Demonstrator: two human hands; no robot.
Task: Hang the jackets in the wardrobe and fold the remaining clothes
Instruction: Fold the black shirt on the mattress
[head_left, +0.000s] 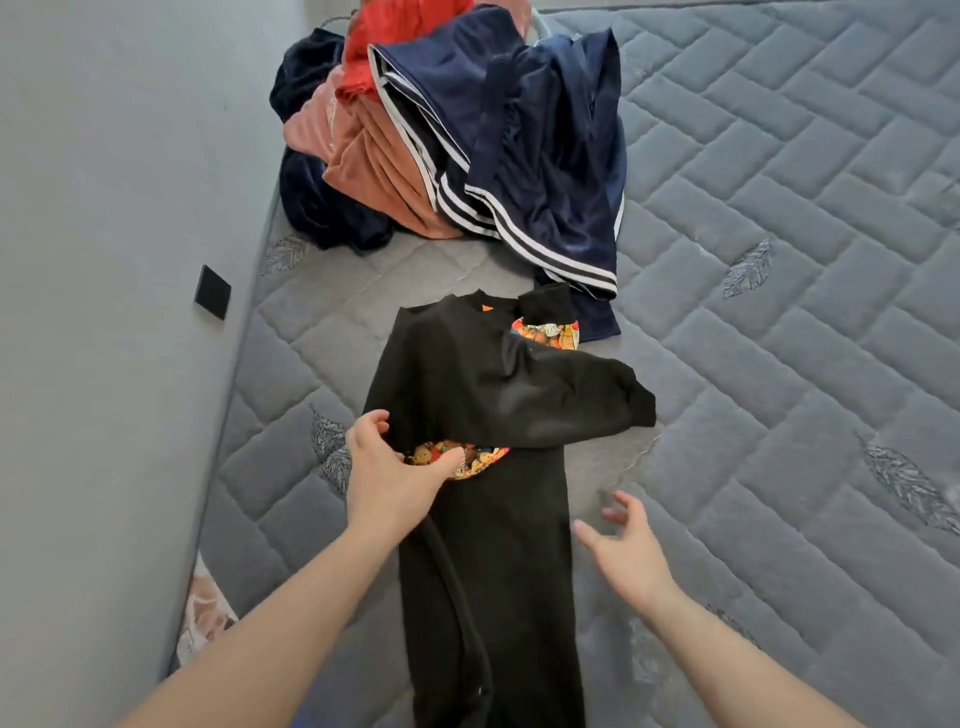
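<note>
Near the mattress's (779, 218) left edge, towards the near end: black long-sleeved top (483, 545), lying lengthwise, collar away from the camera, sides folded in. One sleeve laid across the middle, cuff pointing right. Bright printed patch (457, 457) peeking out under that sleeve, another bit of print near the collar. Left hand (384, 467) on the top's left edge at the sleeve fold, fingers curled over the fabric, thumb by the print; pinching or only touching, cannot tell. Right hand (628, 545) off the garment, hovering just right of it, fingers spread, holding nothing. At the far left corner: pile with navy white-striped track garments (519, 156), peach velour piece (374, 171), red item (395, 47), dark navy velvet piece (322, 208). Grey wall (104, 260) alongside the left edge, black square plate (212, 292) on it.
</note>
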